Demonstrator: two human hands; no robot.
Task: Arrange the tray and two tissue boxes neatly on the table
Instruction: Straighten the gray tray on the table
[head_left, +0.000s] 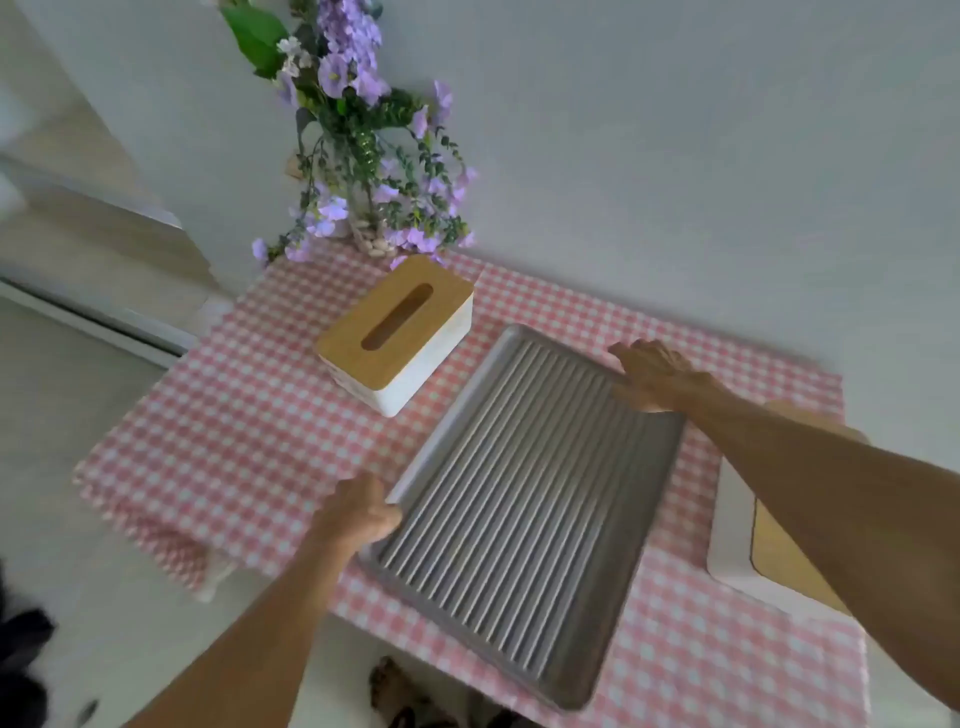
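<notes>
A grey ribbed tray (519, 499) lies slanted on the pink checked tablecloth (234, 436). My left hand (358, 512) grips its near left corner. My right hand (657, 376) holds its far right rim with fingers spread over the edge. One white tissue box with a wooden slotted lid (397, 332) stands left of the tray, apart from it. A second white tissue box with a wooden lid (748, 540) sits to the tray's right, largely hidden under my right forearm.
A vase of purple flowers (363, 156) stands at the table's far edge, just behind the left tissue box. A white wall runs behind the table. The table's near edge crosses the bottom of the view, with floor and dark objects below.
</notes>
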